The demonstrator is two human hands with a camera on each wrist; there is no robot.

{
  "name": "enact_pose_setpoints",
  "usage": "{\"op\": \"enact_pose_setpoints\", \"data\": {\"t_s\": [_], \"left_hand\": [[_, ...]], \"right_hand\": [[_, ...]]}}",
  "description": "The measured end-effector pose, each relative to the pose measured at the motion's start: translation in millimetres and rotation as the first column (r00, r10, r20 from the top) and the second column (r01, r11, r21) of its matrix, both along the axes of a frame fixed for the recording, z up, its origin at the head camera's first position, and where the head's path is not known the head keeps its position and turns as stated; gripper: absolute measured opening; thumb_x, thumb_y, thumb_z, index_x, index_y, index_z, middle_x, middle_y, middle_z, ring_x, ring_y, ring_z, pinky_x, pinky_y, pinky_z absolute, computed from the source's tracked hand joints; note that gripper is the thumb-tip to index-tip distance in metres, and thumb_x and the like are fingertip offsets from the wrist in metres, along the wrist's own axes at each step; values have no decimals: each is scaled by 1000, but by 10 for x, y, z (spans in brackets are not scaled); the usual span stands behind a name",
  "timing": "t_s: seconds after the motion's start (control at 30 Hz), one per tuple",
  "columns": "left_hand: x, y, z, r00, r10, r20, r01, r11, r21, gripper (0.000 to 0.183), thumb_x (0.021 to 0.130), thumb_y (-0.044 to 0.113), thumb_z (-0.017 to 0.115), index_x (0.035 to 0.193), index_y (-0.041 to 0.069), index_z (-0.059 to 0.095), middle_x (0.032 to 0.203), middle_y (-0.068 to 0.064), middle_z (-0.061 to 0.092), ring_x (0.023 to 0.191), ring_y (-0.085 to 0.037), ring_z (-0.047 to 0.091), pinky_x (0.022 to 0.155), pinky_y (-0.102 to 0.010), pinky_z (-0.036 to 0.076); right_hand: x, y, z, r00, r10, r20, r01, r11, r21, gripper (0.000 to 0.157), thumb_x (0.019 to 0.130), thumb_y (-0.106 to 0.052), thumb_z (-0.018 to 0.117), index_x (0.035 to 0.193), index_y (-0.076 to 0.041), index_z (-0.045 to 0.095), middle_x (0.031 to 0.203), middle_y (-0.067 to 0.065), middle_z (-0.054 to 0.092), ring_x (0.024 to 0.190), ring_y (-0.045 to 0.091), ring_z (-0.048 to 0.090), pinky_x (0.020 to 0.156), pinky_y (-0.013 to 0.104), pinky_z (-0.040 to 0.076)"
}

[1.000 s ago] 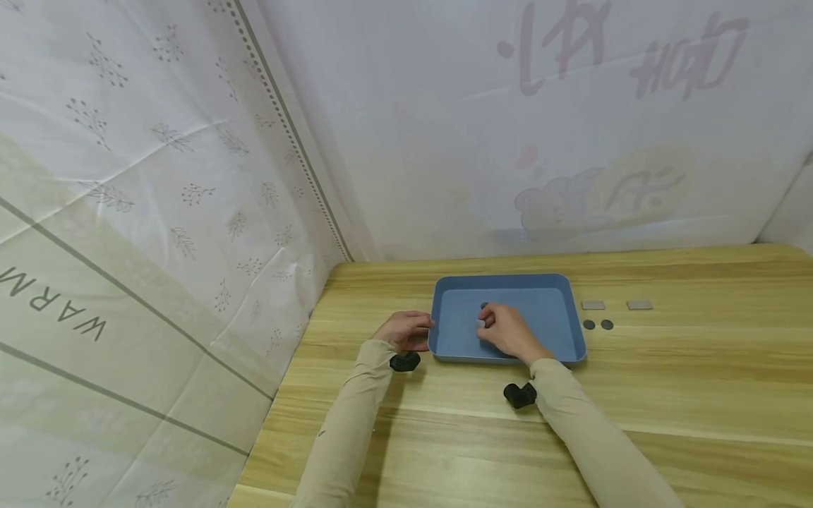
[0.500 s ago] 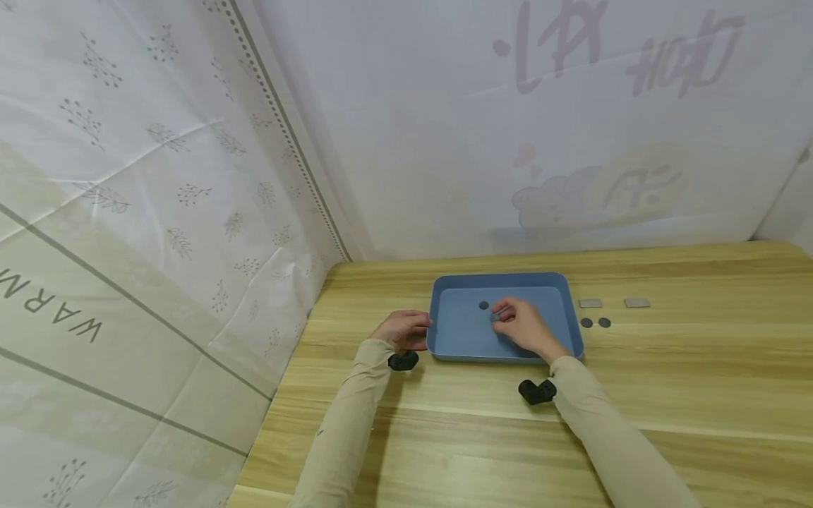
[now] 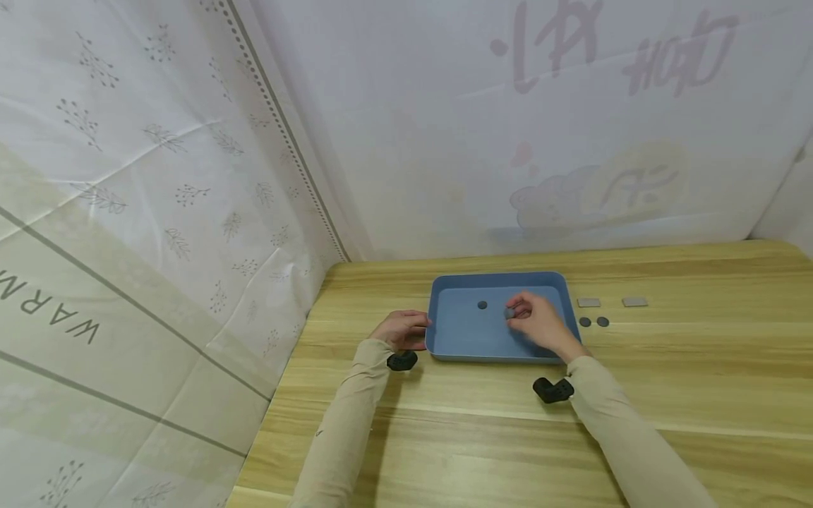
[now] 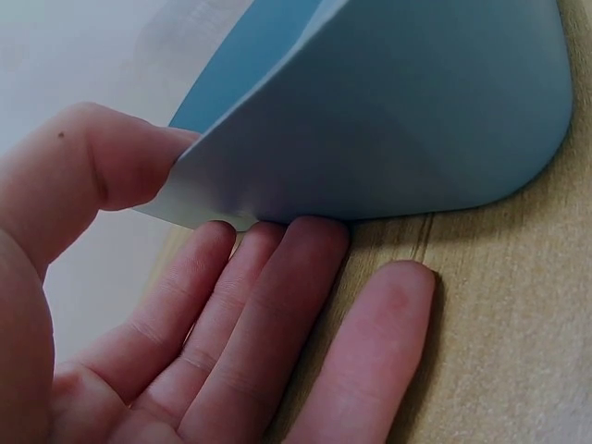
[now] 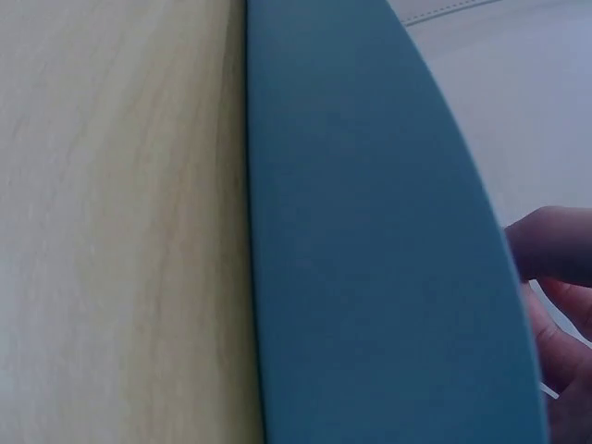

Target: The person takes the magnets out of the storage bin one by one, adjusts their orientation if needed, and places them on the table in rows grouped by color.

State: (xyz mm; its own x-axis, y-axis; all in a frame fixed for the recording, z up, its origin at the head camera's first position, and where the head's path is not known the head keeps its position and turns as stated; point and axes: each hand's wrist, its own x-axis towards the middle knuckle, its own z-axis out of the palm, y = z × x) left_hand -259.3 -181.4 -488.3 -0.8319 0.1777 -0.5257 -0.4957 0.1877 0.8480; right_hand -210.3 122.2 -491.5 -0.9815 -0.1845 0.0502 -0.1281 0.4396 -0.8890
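Observation:
A blue tray (image 3: 457, 339) lies on the wooden table. At its left wall is my left hand (image 3: 401, 329); the left wrist view shows the thumb (image 4: 139, 162) at the rim and several fingertips against the foot of the outer wall. Above the tray's right half, my right hand (image 3: 536, 321) pinches a small grey disc (image 3: 509, 313) between thumb and fingers. Another dark disc (image 3: 482, 305) lies on the tray floor, left of that hand. In the right wrist view the tray wall (image 5: 388, 231) hides most of the right hand (image 5: 560, 296) and the pinched disc.
Right of the tray, two light grey rectangular pieces (image 3: 588, 303) lie on the table (image 3: 699, 367), with two dark discs (image 3: 585, 322) in front of them. Black wrist devices (image 3: 552, 390) sit under both forearms. Printed cloth (image 3: 406, 141) hangs behind the table and on its left.
My right hand has moved right across the tray with the grey disc, uncovering the dark disc on the tray floor. My left hand has stayed at the tray's left wall.

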Motion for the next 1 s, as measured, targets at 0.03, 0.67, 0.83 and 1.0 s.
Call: {"op": "enact_pose_setpoints", "data": {"t_s": [0.03, 0.67, 0.83, 1.0], "left_hand": [[0, 1, 1, 1000, 0, -1, 0, 1000, -1, 39, 84, 8, 67, 122, 2, 62, 95, -5, 69, 85, -15, 66, 65, -30, 57], [-10, 4, -19, 1000, -1, 2, 1, 1000, -20, 36, 85, 9, 67, 120, 3, 63, 97, -6, 69, 86, -15, 66, 64, -30, 57], [-15, 4, -16, 1000, 3, 8, -2, 1000, -18, 35, 84, 9, 67, 119, 3, 63, 96, -6, 69, 86, -15, 66, 64, -30, 57], [-13, 10, -17, 1000, 3, 4, -3, 1000, -15, 35, 84, 8, 67, 118, 3, 63, 94, -6, 69, 85, -15, 66, 63, -31, 57]], "right_hand": [[6, 16, 6, 1000, -4, -2, 4, 1000, 4, 27, 86, -5, 67, 112, 0, 60, 100, 16, 63, 85, 21, 60, 70, 30, 50], [76, 218, 106, 998, -51, -32, 53, 996, 67, 25, 89, -10, 66, 112, -4, 60, 102, 15, 63, 87, 23, 59, 71, 32, 48], [106, 263, 127, 998, -57, -41, 60, 995, 74, 26, 89, -11, 66, 113, -5, 60, 104, 15, 63, 88, 24, 58, 72, 33, 48], [131, 308, 157, 997, -61, -42, 64, 995, 77, 26, 89, -12, 66, 113, -5, 59, 106, 16, 63, 90, 25, 58, 72, 33, 48]]}}
